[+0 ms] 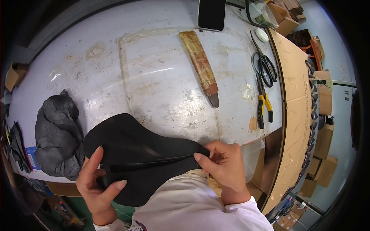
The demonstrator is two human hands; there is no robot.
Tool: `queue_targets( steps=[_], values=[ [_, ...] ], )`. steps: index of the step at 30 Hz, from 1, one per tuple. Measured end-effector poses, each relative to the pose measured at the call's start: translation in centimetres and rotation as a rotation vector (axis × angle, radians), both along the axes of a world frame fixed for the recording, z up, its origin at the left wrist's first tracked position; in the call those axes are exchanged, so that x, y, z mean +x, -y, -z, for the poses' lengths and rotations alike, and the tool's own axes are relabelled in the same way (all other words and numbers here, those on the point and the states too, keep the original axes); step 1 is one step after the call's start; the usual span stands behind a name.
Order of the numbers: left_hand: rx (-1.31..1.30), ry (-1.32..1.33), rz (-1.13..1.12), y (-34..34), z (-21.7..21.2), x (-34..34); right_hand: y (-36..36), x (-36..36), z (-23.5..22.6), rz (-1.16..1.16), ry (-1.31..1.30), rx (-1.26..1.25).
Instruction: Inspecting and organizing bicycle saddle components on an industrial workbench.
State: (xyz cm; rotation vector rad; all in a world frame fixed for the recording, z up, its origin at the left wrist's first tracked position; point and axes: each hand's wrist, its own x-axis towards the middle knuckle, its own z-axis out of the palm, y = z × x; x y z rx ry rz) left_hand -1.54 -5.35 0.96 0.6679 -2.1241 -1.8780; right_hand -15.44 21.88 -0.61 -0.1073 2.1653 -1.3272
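Note:
I hold a black bicycle saddle cover point(135, 142) over the near edge of the table, its wide end to the left and its narrow nose to the right. A raised fold or seam runs lengthwise along its middle. My left hand point(95, 186) grips the wide end, with thumb and a finger on the near face and the other fingers partly hidden. At the nose, my right hand point(227, 165) pinches the tip between thumb and curled fingers. Left of the cover lies a crumpled heap of black sheet material point(58, 134).
A tape-wrapped blade tool point(198, 63) lies mid-table. To the right are scissors point(264, 67), yellow-and-black pliers point(264, 104) and a white oval object point(262, 35). A phone point(211, 15) stands at the far edge. Cardboard point(295, 96) borders the table's right side.

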Motion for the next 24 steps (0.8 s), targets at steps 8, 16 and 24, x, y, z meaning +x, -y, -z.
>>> queue_targets(
  steps=[8, 16, 24],
  values=[
    [-0.057, -0.005, -0.023, -0.3, -0.1, 0.5, 0.7, 0.5, -0.4, -0.008, -0.065, 0.055],
    [-0.76, 0.304, -0.106, -0.9, -0.7, 0.4, 2.1, 0.8, -0.9, -0.074, -0.178, 0.188],
    [-0.093, 0.244, -0.182, -2.6, 1.8, 1.9, 0.6, -0.8, -1.5, 0.013, 0.044, 0.01]
  ],
)
